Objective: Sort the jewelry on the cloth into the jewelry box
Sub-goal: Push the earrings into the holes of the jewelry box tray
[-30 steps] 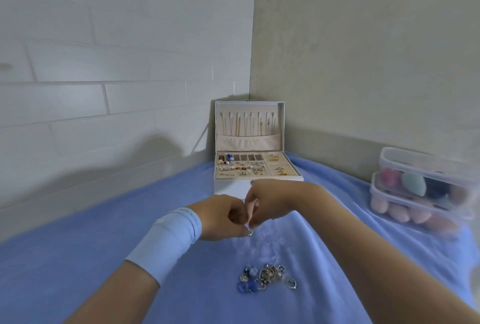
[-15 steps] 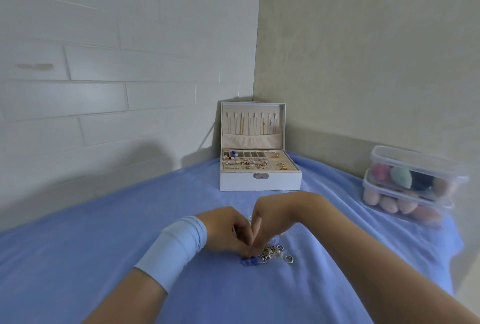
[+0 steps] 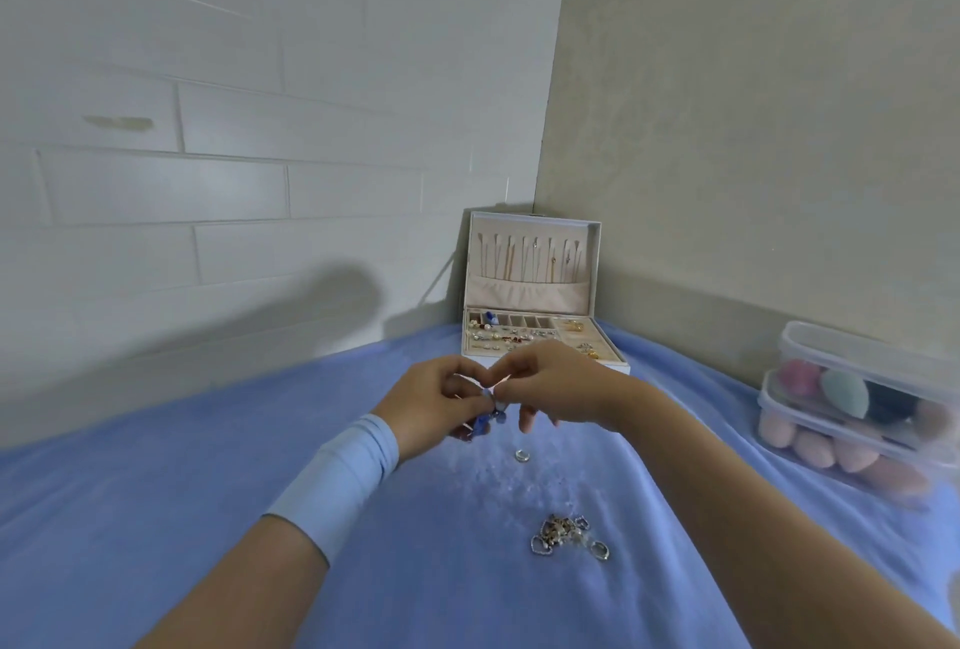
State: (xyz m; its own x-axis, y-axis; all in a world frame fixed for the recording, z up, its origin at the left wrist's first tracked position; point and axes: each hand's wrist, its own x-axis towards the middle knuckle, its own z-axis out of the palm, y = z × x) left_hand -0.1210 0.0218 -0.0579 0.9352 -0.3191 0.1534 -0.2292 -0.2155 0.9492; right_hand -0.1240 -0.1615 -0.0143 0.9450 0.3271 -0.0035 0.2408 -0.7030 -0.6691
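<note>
We hold blue jewelry (image 3: 485,422) above cloth (image 3: 208,492): left hand (image 3: 436,404) fingers curled round it, right hand (image 3: 556,388) fingertips pinching it. 1 ring (image 3: 521,455), small pile (image 3: 563,534) nearer us; jewelry box (image 3: 535,284) open behind.

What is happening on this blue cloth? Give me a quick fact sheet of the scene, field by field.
Hands: left hand and right hand together pinch a blue jewelry piece above the cloth
Loose: one ring; a tangled jewelry pile nearer the person
Box: jewelry box open in the corner, trays partly filled
Beside: stacked clear tubs of coloured sponges, at right
</note>
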